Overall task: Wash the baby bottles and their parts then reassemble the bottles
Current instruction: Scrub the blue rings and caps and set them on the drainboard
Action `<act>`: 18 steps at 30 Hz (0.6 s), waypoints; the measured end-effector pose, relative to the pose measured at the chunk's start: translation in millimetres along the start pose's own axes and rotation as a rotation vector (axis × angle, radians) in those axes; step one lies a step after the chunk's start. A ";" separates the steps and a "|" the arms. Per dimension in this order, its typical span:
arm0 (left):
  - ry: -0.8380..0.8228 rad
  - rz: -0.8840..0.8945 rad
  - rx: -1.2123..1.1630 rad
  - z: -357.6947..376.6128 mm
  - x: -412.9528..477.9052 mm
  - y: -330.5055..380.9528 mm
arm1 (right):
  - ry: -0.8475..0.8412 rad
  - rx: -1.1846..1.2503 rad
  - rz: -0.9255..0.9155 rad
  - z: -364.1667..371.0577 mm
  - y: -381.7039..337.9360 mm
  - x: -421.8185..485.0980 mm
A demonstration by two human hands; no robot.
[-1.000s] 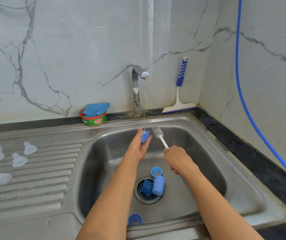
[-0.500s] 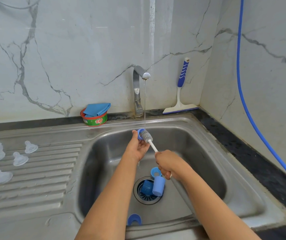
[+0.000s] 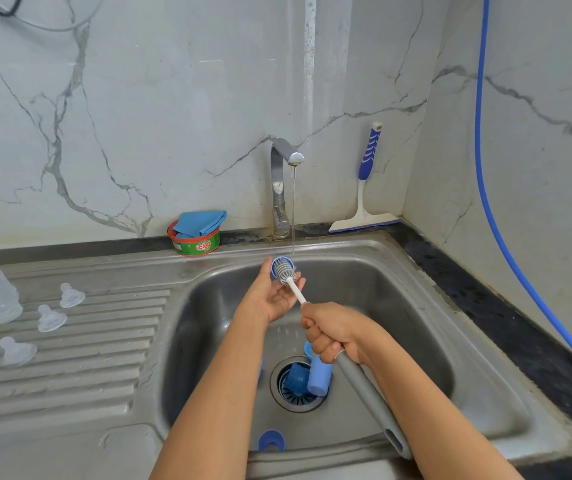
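- white marble-look wall (image 3: 139,98) at the back, grey veins all over; same stuff on the right-hand wall (image 3: 537,150)
- steel sink (image 3: 399,306), ribbed drainboard (image 3: 70,368) on its left; chrome tap (image 3: 277,188) running a thin stream
- black speckled counter (image 3: 468,292) round the edge; blue hose (image 3: 477,126) hanging down the right wall; soft, even light
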State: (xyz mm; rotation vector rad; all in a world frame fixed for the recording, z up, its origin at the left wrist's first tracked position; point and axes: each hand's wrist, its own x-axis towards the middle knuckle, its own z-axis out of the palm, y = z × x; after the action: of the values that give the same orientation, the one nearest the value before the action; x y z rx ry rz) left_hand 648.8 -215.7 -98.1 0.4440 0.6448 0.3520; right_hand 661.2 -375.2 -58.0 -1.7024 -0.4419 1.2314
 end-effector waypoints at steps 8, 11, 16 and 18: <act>0.160 0.271 0.188 -1.1 -14.2 8.3 | 0.122 -0.402 -0.014 15.4 6.3 -1.2; 0.229 0.350 0.154 -3.0 -16.9 -1.4 | 0.239 -0.574 -0.051 19.1 9.8 4.4; 0.198 0.295 -0.020 -2.6 -19.1 -3.4 | 0.258 -0.419 -0.077 22.9 10.5 6.8; 0.164 0.263 -0.004 -3.9 -22.0 0.0 | 0.198 -0.306 -0.081 20.5 8.2 3.7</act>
State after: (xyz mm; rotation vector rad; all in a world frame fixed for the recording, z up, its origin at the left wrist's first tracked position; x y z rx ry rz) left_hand 629.9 -224.4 -89.9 0.5007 0.7469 0.6444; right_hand 642.9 -366.6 -67.7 -2.0227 -0.5958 0.9606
